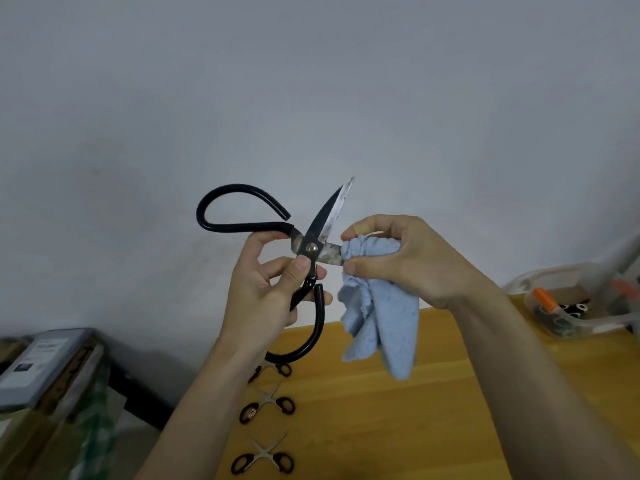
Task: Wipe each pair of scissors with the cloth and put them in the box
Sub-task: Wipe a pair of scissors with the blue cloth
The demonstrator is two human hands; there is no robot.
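one large pair of black-handled scissors (313, 249) is held up above the bench (398, 393), blades spread. judged heavy, stiff, sharp-edged; best held at the pivot or loops. left hand (268, 292) fingers (300, 268) curl closed around the pivot. right hand (398, 258) fingers pinch the soft, limp blue cloth (381, 327) around the lower blade. box (585, 306) lies right of the fingers.

Small scissors (266, 407) handle: white tag, marks unreadable. Grey box (41, 365) label: print too blurred.
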